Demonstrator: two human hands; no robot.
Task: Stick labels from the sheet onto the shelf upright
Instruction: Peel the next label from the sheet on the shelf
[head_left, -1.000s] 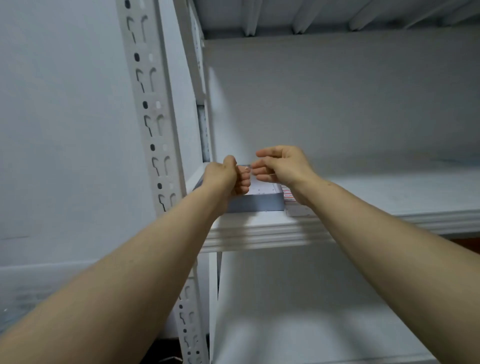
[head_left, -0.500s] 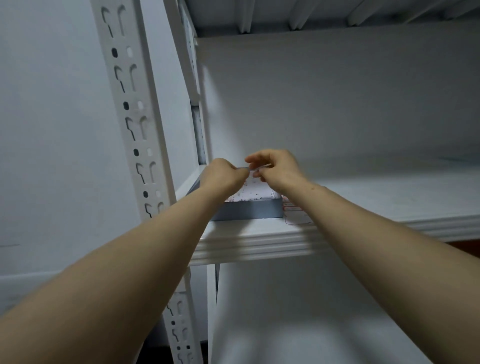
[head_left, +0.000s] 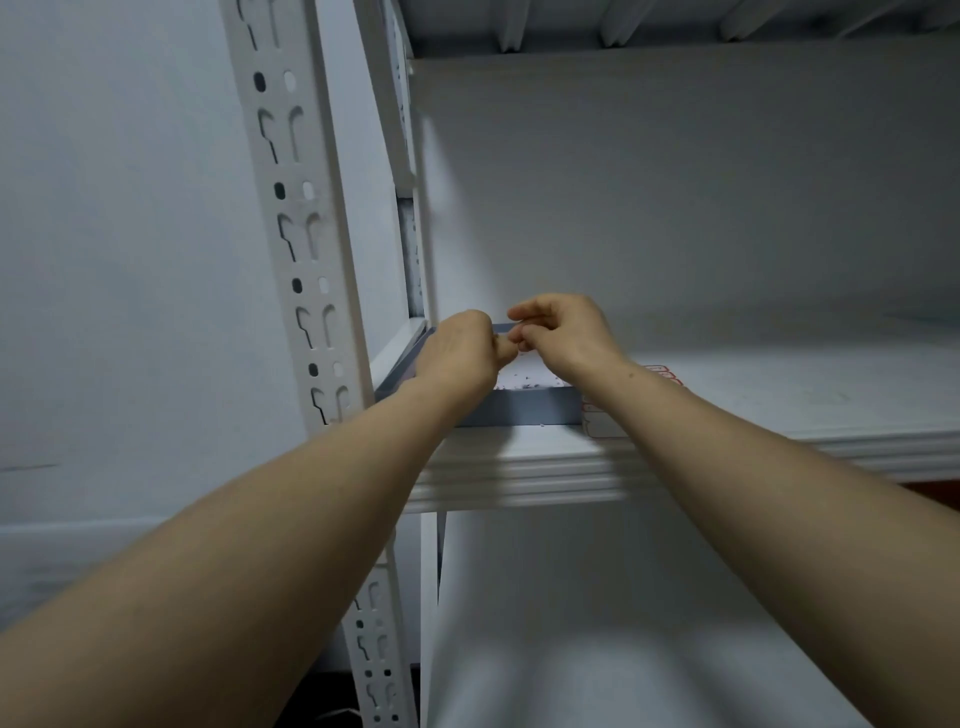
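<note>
— Grip?
— Left hand (head_left: 457, 358) and right hand (head_left: 566, 332) curled, fingertips touching; pinching what, I cannot tell.
— Sheet?
— Label sheet (head_left: 598, 423) under my right wrist; shelf upright (head_left: 291, 234) left of my left hand.

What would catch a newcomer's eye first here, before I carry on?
The left hand and right hand meet fingertip to fingertip over a grey box at the left end of the shelf; what they pinch is too small to tell. Left of them rises the slotted upright. A red-outlined label sheet lies beside the box.
</note>
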